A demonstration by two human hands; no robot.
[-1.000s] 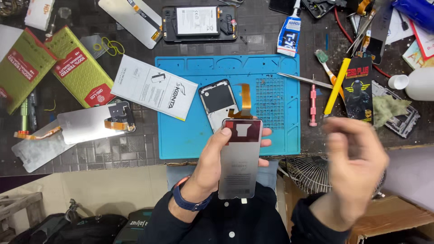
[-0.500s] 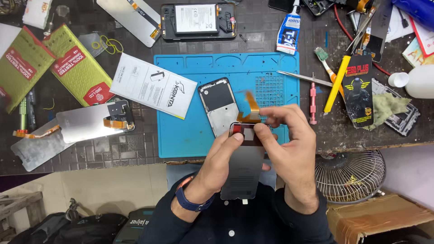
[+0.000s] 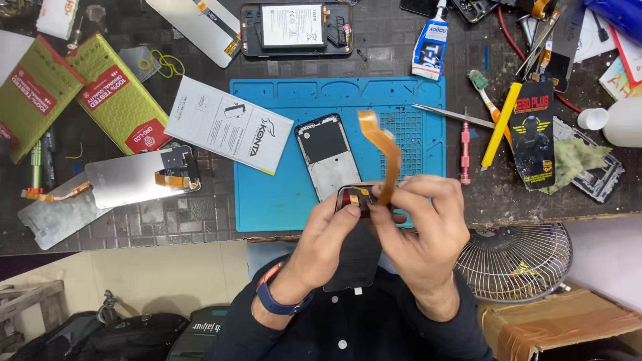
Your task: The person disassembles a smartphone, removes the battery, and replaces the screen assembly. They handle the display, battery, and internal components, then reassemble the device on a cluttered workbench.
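Observation:
My left hand [image 3: 326, 242] grips a phone display panel [image 3: 354, 257] by its top end, held over my lap just below the table edge. My right hand [image 3: 422, 226] pinches the panel's orange flex cable [image 3: 384, 146], which stands up and curves away over the blue work mat [image 3: 281, 194]. A bare phone mid-frame [image 3: 328, 155] lies on the mat just beyond my fingers. The panel's lower part is dark and partly hidden by my hands.
A white booklet [image 3: 227, 124] overlaps the mat's left edge. Two spare screens [image 3: 137, 177] lie at left beside green boxes [image 3: 117, 100]. An opened phone [image 3: 294, 28], glue bottle [image 3: 430, 41], tweezers [image 3: 448, 115], pink screwdriver [image 3: 465, 150] and a small fan [image 3: 515, 257] are around.
My right hand came in from the right side, took hold of the flex cable at the panel's top and lifted it upright. The left hand kept the panel steady.

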